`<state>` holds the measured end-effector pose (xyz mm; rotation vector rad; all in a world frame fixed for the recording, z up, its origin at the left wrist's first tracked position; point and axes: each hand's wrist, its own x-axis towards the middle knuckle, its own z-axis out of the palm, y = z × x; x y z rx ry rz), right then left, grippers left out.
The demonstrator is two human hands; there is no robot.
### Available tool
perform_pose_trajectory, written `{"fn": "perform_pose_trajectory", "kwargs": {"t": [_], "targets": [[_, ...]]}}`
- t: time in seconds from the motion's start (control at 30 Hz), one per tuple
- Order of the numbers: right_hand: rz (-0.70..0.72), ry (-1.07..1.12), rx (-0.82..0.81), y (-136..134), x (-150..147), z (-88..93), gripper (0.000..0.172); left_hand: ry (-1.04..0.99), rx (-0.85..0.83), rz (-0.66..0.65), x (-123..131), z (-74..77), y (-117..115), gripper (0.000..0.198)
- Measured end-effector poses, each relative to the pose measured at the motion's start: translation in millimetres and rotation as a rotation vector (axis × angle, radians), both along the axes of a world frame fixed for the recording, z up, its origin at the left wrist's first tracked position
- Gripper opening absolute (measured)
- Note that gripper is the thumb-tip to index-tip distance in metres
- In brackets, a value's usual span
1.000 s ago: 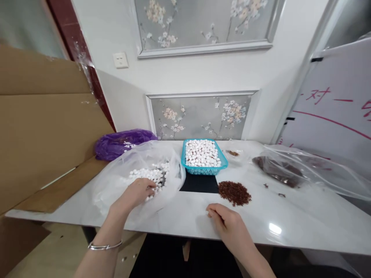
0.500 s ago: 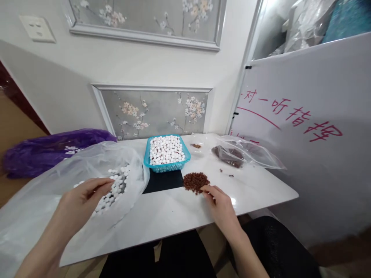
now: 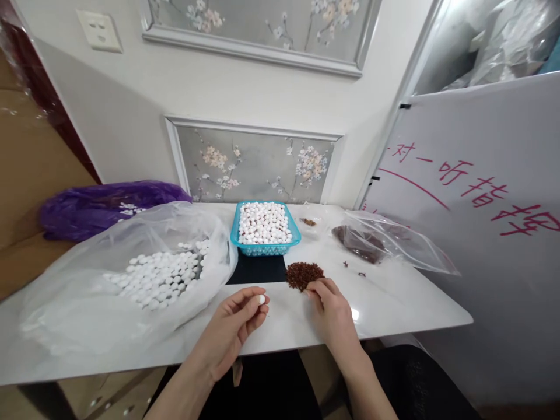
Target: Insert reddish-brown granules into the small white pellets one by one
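Observation:
Between the thumb and fingers of my left hand [image 3: 238, 321] is a small white ball [image 3: 261, 299], held above the front of the white table [image 3: 280, 315]. My right hand [image 3: 330, 306] has its fingertips pinched at the front right edge of a pile of small reddish-brown pieces [image 3: 303, 275]; what lies between them is hidden. Behind the pile stands a blue plastic basket [image 3: 265, 249], filled with white balls with brown bits among them. A clear plastic bag [image 3: 100, 318] with many loose white balls [image 3: 161, 277] lies open to the left.
A black mat [image 3: 258, 271] lies under the basket's front. At the right is a zip bag [image 3: 361, 242] of brown pieces, with a few stray bits nearby. A small clear bag [image 3: 310, 222] sits behind. A purple bag [image 3: 109, 201] lies back left, and a whiteboard [image 3: 459, 245] stands right.
My left hand has moved right, out of the bag of balls, and now holds a white ball. My right hand stays at the brown pile. The view has turned somewhat to the left.

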<state>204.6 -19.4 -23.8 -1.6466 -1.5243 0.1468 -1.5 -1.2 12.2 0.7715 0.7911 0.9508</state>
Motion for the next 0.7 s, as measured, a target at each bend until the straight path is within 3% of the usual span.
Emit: {"fn": "perform_pose_trajectory", "kwargs": {"t": [0.13, 0.23, 0.37, 0.57, 0.7], "targets": [[0.094, 0.243, -0.022, -7, -14, 7.4, 0.012, -0.106, -0.080, 0.035, -3, -6.6, 3, 0.014], [0.282, 0.508, -0.054, -12, -30, 14.0, 0.004, -0.152, -0.095, 0.030, -5, -9.1, 2, 0.014], [0.493, 0.606, -0.120, -17, -50, 20.5, 0.011, -0.198, -0.077, 0.016, -6, -10.1, 0, 0.011], [0.578, 0.750, -0.122, -17, -66, 25.7, 0.012, -0.239, -0.050, -0.013, -6, -8.5, -1, 0.009], [0.524, 0.855, -0.082, -17, -66, 27.0, 0.008, -0.249, -0.060, -0.033, -7, -9.4, -1, 0.013]]}}
